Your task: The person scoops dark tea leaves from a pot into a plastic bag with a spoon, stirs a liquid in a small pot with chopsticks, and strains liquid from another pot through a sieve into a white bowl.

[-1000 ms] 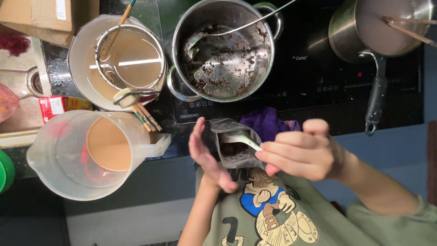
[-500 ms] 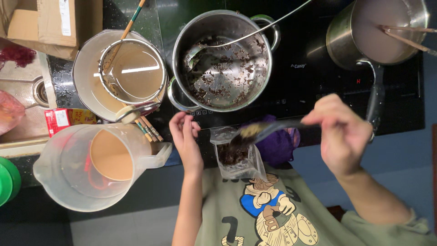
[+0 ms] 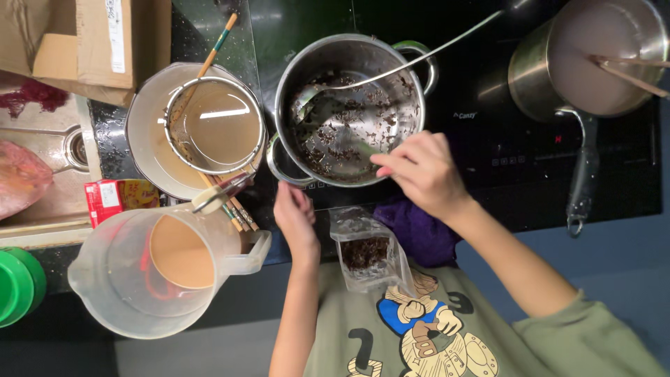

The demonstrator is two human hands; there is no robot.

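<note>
Reached with the right hand [image 3: 419,171] over the near rim of the big steel pot [image 3: 349,112]. Pinched the grip of that hand shut right at the rim. Could not tell what sat in the pinch. Held the left hand [image 3: 294,218] lower down, just in front of the pot and just beside a small clear bag [image 3: 363,248]. Left that grip loose and open, fingers a little bent, with nothing in it. Could not tell if it touched the bag.

Saw dark little bits stuck all over the inside of the steel pot, and a long ladle [image 3: 391,70] leaning in it, handle out over the far rim. Saw more dark bits down in the clear bag, which stood open between the two arms, close to the body. Found a purple cloth [image 3: 419,230] bunched up just right of the bag, under the right wrist.

Found the steel pot on a black stove top [image 3: 488,139]. Saw a saucepan [image 3: 607,56] of pale brown drink on the stove, well off to the right. Saw a white pot [image 3: 150,139] to the left with a round strainer [image 3: 216,126] resting on top. Spotted chopsticks [image 3: 234,206] near its edge. Saw a clear jug [image 3: 125,279] of light brown drink on the desk [image 3: 105,132], at the front left. Saw a cardboard box [image 3: 84,42] at the far left corner.
</note>
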